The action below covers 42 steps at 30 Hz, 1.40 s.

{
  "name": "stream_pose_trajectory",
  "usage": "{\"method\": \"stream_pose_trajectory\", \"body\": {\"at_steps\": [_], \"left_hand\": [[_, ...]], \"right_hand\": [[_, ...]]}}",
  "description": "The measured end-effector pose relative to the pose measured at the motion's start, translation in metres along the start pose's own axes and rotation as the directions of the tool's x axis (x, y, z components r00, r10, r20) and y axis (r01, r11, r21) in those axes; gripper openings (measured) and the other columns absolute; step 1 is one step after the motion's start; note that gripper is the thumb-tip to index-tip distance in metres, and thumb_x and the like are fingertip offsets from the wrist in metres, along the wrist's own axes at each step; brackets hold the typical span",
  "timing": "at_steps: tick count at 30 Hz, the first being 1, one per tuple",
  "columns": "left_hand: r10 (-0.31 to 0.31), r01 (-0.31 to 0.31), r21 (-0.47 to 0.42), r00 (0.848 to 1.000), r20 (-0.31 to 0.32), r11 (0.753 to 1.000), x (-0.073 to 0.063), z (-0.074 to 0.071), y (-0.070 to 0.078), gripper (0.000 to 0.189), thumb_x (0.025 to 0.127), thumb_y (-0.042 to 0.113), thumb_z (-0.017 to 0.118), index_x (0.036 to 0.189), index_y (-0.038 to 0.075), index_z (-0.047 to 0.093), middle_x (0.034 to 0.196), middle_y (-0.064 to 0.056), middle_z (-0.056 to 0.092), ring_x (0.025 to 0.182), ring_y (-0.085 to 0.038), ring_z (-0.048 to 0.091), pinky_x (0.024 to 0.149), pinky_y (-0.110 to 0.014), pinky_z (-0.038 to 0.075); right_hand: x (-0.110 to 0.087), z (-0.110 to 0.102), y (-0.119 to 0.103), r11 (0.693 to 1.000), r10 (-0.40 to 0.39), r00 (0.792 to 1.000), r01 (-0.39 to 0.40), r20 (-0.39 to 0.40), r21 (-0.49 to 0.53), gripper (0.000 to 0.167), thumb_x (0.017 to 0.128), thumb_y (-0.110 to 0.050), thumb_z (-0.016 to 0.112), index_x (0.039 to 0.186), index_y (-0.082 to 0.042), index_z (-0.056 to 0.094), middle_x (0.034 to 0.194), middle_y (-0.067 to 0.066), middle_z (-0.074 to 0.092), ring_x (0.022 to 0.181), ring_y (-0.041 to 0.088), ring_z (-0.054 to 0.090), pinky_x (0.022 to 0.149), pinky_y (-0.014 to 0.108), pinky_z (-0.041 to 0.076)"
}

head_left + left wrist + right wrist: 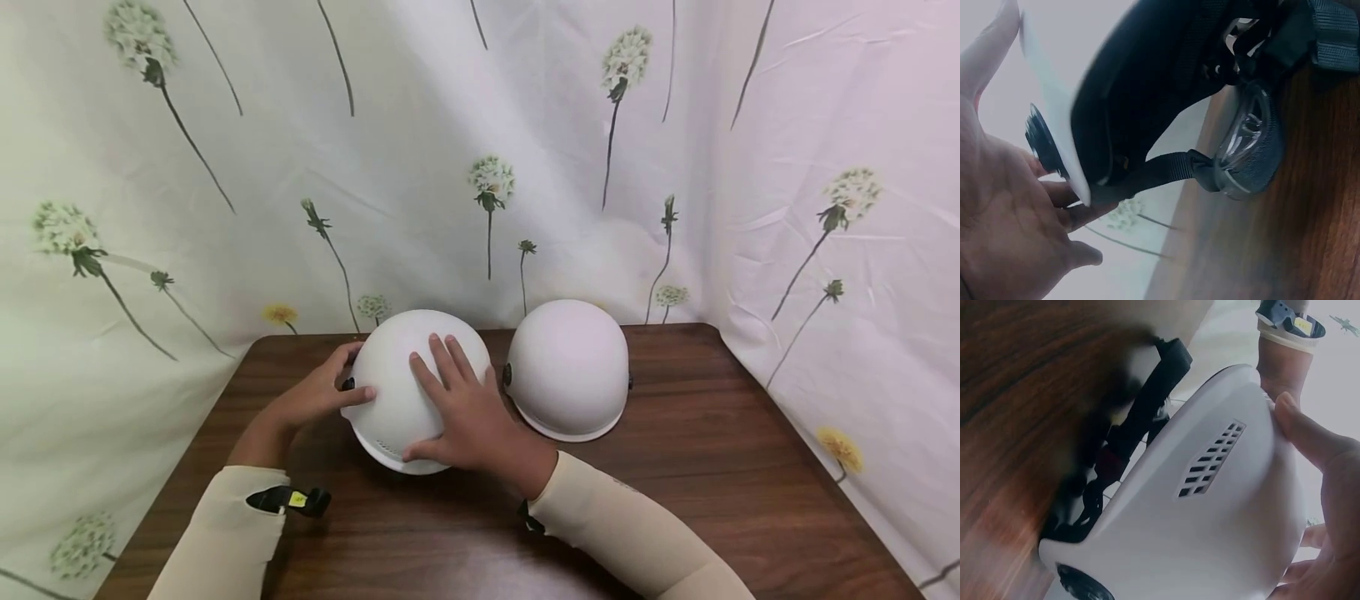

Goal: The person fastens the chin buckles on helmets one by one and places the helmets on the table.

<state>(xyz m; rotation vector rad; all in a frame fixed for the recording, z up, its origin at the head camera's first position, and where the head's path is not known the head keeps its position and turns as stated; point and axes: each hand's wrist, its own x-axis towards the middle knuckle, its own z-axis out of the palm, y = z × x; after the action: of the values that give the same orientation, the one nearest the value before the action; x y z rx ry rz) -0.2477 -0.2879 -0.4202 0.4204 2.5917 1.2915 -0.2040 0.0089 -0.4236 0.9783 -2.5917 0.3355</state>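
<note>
A white helmet [405, 358] is held tilted over the table between both hands. My left hand [318, 393] grips its left side at the rim, thumb on the shell and fingers behind the edge, beside a black round knob [1046, 140]. My right hand [468, 417] lies across the shell with fingers spread and fairly straight. Under the rim, the left wrist view shows the dark lining, a black strap [1163, 175] and a chin cup [1250, 147] close to the table. A slotted vent [1212, 459] shows in the right wrist view.
A second white helmet [570, 367], with black side knobs, stands upright on the brown wooden table [675, 500] just right of the first. White cloth [420, 217] printed with dandelions hangs behind the table and along both sides.
</note>
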Motion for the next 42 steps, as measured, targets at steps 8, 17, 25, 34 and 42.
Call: {"method": "stream_pose_trajectory", "body": {"at_steps": [8, 17, 25, 34, 42], "left_hand": [[-0.032, 0.032, -0.024, 0.999, 0.006, 0.999, 0.006, 0.006, 0.005, 0.107, 0.101, 0.050, 0.070, 0.175, 0.007, 0.005, 0.177, -0.032, 0.021, 0.156, -0.057, 0.038, 0.117, -0.074, 0.045], [0.098, -0.098, -0.003, 0.995, -0.019, 0.995, 0.012, 0.014, 0.004, 0.089, 0.113, 0.049, 0.053, 0.175, 0.004, 0.007, 0.175, -0.033, 0.021, 0.155, -0.060, 0.037, 0.111, -0.076, 0.048], [0.168, -0.146, 0.146, 0.975, -0.148, 0.978, 0.018, 0.024, 0.022, 0.081, 0.114, 0.046, 0.054, 0.176, 0.008, 0.018, 0.181, -0.027, 0.017, 0.165, -0.056, 0.020, 0.119, -0.082, 0.033], [0.167, -0.124, 0.242, 0.972, -0.166, 0.962, 0.016, 0.028, 0.029, 0.074, 0.114, 0.045, 0.054, 0.174, 0.010, 0.027, 0.180, -0.027, 0.019, 0.164, -0.058, 0.018, 0.120, -0.084, 0.029], [0.178, -0.118, 0.337, 0.972, -0.154, 0.934, 0.014, 0.030, 0.032, 0.090, 0.103, 0.051, 0.070, 0.174, 0.013, 0.029, 0.180, -0.026, 0.018, 0.163, -0.060, 0.020, 0.114, -0.086, 0.035]], "right_hand": [[-0.001, 0.005, -0.009, 0.995, 0.010, 1.000, -0.011, -0.016, -0.102, 0.128, 0.078, -0.084, 0.080, 0.175, -0.021, 0.026, 0.184, 0.015, 0.017, 0.172, 0.036, 0.016, 0.109, 0.083, 0.044], [0.005, 0.014, -0.009, 0.987, 0.006, 0.999, 0.001, 0.041, -0.162, 0.123, 0.081, -0.082, 0.080, 0.176, -0.026, 0.026, 0.185, 0.012, 0.016, 0.173, 0.032, 0.015, 0.114, 0.082, 0.040], [0.008, 0.027, -0.002, 0.986, -0.029, 0.992, 0.049, 0.124, -0.160, 0.114, 0.090, -0.074, 0.077, 0.177, -0.027, 0.021, 0.186, 0.012, 0.008, 0.174, 0.029, 0.009, 0.122, 0.080, 0.034], [0.007, 0.022, 0.005, 0.999, 0.010, 0.994, -0.015, 0.107, 0.047, 0.110, 0.087, -0.060, 0.088, 0.174, -0.025, 0.032, 0.184, 0.017, 0.010, 0.173, 0.035, 0.009, 0.118, 0.085, 0.032], [0.004, 0.021, 0.005, 0.978, 0.122, 0.986, -0.139, 0.116, 0.153, 0.117, 0.084, -0.057, 0.093, 0.175, -0.024, 0.027, 0.184, 0.020, 0.000, 0.172, 0.044, 0.003, 0.115, 0.082, 0.040]]}}
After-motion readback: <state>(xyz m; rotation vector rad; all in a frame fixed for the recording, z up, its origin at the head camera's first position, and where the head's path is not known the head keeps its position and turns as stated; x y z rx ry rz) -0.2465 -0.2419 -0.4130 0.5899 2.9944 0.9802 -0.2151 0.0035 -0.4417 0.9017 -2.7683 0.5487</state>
